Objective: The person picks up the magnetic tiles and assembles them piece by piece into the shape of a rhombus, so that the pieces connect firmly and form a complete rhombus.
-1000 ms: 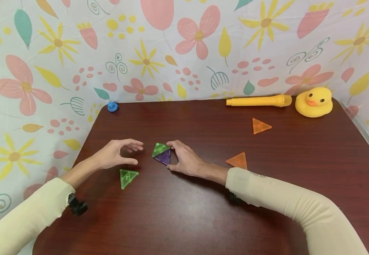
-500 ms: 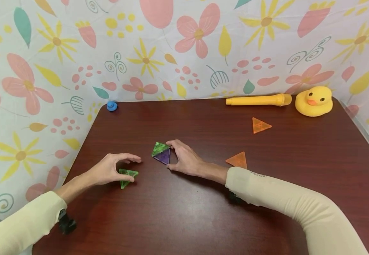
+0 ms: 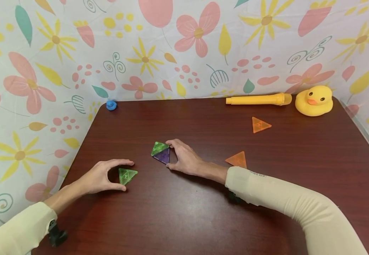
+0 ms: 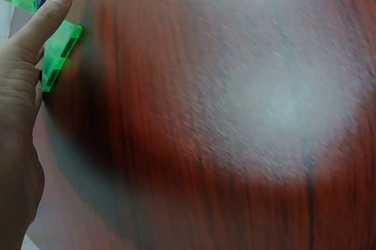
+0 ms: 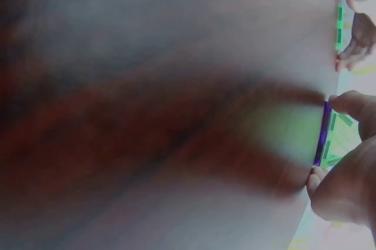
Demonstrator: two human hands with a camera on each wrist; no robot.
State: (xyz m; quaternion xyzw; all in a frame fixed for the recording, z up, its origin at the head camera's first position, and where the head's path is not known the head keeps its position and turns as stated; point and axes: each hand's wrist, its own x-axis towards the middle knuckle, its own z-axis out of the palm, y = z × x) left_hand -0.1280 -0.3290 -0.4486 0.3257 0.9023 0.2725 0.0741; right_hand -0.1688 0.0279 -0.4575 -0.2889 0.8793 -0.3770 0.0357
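My right hand point(image 3: 185, 157) pinches a translucent purple triangular magnetic tile point(image 3: 162, 156) between thumb and fingertip, at two of its corners. Edge to edge with it lies a green triangular magnetic tile point(image 3: 159, 147); in the right wrist view this green tile point(image 5: 333, 122) shows behind the purple one point(image 5: 322, 135). My left hand point(image 3: 99, 177) is at the left, thumb and fingers spread wide around a second green triangular tile point(image 3: 127, 175) flat on the table. A gap shows between hand and tile in the head view. In the left wrist view the thumb partly covers that tile point(image 4: 61, 50).
Two orange triangular tiles lie to the right, one farther back point(image 3: 260, 125) and one beside the right sleeve point(image 3: 237, 159). Along the back edge are a yellow toy microphone point(image 3: 257, 100), a yellow rubber duck point(image 3: 313, 101) and a small blue duck point(image 3: 111, 105). Flowered cloth hangs behind.
My left hand has moved down and leftward, from beside the joined tiles to around the loose green tile. The right hand has kept its place and its pinch on the purple tile.
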